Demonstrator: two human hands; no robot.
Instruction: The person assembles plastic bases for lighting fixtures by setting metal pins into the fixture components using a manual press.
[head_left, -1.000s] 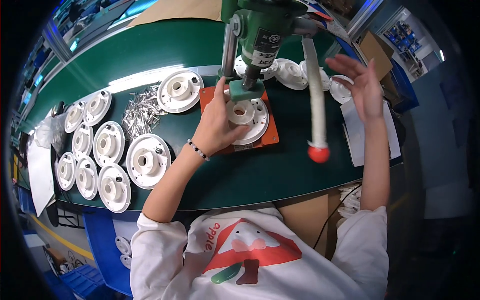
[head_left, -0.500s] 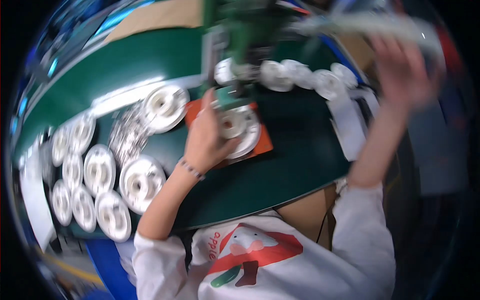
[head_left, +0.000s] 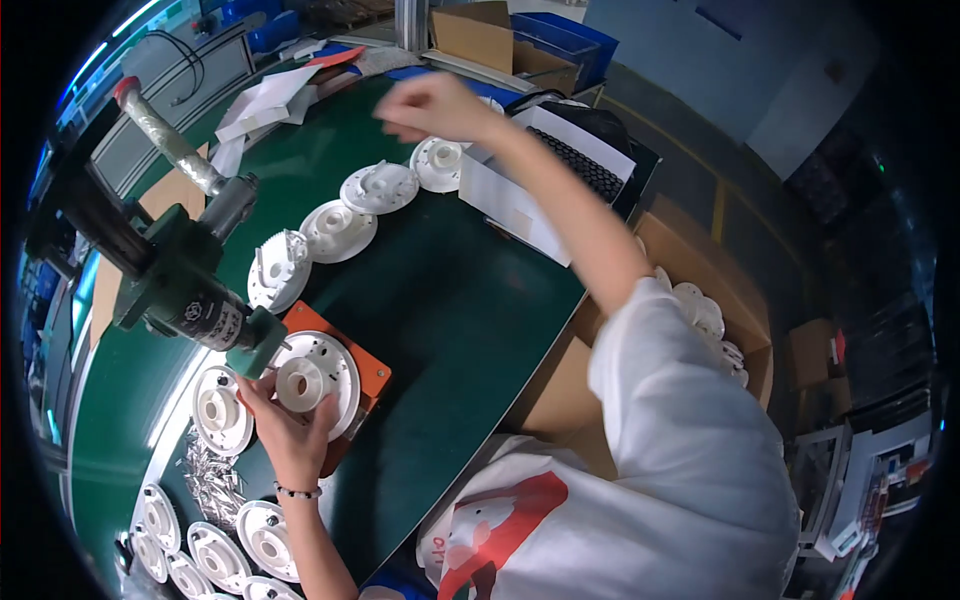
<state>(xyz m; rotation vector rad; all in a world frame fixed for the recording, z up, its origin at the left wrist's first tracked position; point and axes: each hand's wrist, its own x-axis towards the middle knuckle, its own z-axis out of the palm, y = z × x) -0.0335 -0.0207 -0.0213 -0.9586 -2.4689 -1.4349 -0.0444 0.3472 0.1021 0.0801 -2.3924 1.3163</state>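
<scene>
My left hand (head_left: pixel 288 428) grips the edge and hub of a white round plastic disc (head_left: pixel 345 378) with thumb and fingers. This disc lies on an orange plate (head_left: pixel 372 372), right beneath the head of a green bench press (head_left: pixel 190 285). Out over the far part of the table, my right hand (head_left: pixel 432 106) is raised with its fingers curled in. Whatever it may hold is hidden, and the hand is slightly blurred. Just below it stands a white disc (head_left: pixel 438 165), one of a curved row. The press lever (head_left: pixel 165 140), wrapped in clear film, is well away from that hand.
Loose metal pins (head_left: pixel 212 480) lie in a pile near my left forearm, beside several more white discs (head_left: pixel 218 555). A white open box (head_left: pixel 520 200) stands at the table's right edge. Beside the table is a cardboard carton (head_left: pixel 745 290) holding white parts. Papers (head_left: pixel 265 105) lie at the back.
The view has swung to the right. My right hand, spread near the press lever before, is now apart from it with fingers curled. My left hand stays on the disc.
</scene>
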